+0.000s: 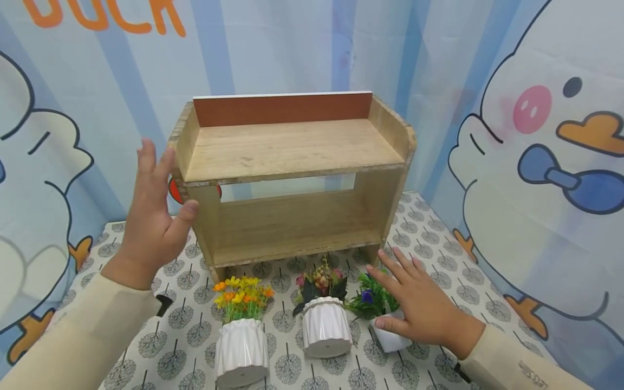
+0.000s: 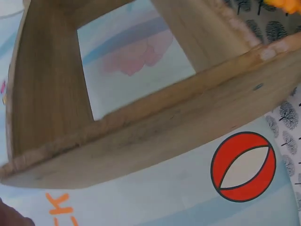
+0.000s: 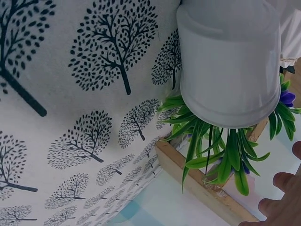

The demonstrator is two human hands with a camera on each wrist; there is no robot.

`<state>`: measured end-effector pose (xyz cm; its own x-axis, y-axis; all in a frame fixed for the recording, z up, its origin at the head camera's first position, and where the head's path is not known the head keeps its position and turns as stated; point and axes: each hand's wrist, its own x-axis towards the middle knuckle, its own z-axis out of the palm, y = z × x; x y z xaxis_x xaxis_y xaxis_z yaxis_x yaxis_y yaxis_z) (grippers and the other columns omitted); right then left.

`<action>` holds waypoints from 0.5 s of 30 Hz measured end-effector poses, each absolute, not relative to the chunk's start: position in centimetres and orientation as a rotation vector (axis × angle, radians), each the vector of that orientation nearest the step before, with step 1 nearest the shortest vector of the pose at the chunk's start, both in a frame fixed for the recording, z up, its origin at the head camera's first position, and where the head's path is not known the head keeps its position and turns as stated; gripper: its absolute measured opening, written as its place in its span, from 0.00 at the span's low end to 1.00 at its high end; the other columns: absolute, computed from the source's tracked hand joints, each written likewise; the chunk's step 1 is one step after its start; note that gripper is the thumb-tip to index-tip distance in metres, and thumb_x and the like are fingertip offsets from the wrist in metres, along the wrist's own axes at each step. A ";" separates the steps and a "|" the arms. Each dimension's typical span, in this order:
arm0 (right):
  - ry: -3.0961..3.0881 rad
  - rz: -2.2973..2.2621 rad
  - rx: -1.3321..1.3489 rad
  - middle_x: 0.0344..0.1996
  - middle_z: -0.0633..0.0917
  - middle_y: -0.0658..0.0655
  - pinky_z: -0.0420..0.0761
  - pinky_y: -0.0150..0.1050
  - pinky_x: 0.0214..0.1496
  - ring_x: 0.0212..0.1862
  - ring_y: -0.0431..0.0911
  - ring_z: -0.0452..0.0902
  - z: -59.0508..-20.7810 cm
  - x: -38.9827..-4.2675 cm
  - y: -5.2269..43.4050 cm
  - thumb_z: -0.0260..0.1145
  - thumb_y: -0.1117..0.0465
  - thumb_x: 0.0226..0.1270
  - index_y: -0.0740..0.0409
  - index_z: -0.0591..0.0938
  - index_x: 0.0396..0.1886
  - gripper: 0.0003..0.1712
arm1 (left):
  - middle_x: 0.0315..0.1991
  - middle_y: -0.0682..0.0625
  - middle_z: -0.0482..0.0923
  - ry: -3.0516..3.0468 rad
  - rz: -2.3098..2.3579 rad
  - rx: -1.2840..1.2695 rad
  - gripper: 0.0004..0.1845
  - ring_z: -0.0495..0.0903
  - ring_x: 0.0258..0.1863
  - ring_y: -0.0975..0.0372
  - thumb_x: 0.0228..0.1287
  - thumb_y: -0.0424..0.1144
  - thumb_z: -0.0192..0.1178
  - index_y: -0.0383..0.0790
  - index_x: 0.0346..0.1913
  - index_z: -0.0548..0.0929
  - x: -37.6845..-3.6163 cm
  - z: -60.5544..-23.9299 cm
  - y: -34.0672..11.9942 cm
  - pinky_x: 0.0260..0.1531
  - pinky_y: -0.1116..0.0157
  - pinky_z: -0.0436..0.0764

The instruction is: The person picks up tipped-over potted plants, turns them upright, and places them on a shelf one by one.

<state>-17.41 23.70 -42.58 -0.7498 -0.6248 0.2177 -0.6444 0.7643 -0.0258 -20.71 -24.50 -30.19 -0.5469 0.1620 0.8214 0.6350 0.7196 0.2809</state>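
Note:
A two-tier wooden shelf stands on the table. My left hand is raised beside its left side panel, fingers extended, holding nothing. The left wrist view shows that panel close up, with a bit of the hand in the corner. My right hand spreads its fingers over a small white pot of green leaves and purple flowers; whether it touches the plant I cannot tell. In the right wrist view, this pot appears apart from the fingers.
Left of that plant are a fluted white pot with pink flowers and another fluted pot with yellow and orange flowers. A tree-patterned cloth covers the table. Duck-printed curtains enclose the back and sides.

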 end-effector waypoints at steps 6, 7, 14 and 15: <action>-2.766 0.147 0.986 0.85 0.52 0.61 0.55 0.76 0.74 0.83 0.69 0.46 -42.8 -17.1 24.0 0.71 0.31 0.64 0.42 0.58 0.86 0.57 | 0.87 0.51 0.34 -2.156 -1.097 -0.428 0.39 0.36 0.86 0.56 0.79 0.52 0.49 0.49 0.87 0.50 -23.2 -27.9 -24.7 0.81 0.43 0.40; -2.766 0.145 0.980 0.85 0.53 0.61 0.55 0.76 0.74 0.83 0.69 0.46 -42.9 -17.1 24.1 0.71 0.31 0.64 0.42 0.58 0.86 0.57 | 0.88 0.52 0.34 -2.163 -1.143 -0.396 0.39 0.36 0.86 0.57 0.79 0.50 0.48 0.50 0.87 0.49 -23.6 -27.6 -24.7 0.81 0.46 0.40; -2.783 0.164 0.952 0.85 0.53 0.62 0.56 0.75 0.75 0.83 0.68 0.46 -42.7 -17.2 24.2 0.71 0.30 0.62 0.45 0.62 0.85 0.57 | 0.88 0.52 0.35 -2.199 -1.365 -0.380 0.34 0.37 0.86 0.57 0.83 0.48 0.36 0.52 0.87 0.46 -25.5 -26.4 -24.9 0.82 0.53 0.41; -2.789 0.167 0.944 0.85 0.53 0.62 0.56 0.75 0.75 0.83 0.68 0.46 -42.7 -17.2 24.2 0.71 0.30 0.63 0.45 0.61 0.85 0.57 | 0.87 0.51 0.37 -2.194 -1.395 -0.396 0.34 0.39 0.86 0.55 0.84 0.48 0.35 0.52 0.87 0.46 -25.7 -26.4 -24.9 0.82 0.52 0.42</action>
<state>-17.18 24.25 -42.73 -0.7783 -0.5892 0.2168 -0.6109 0.7904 -0.0449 -25.66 -24.93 -26.35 -0.8295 -0.0247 0.5579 0.4947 0.4308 0.7547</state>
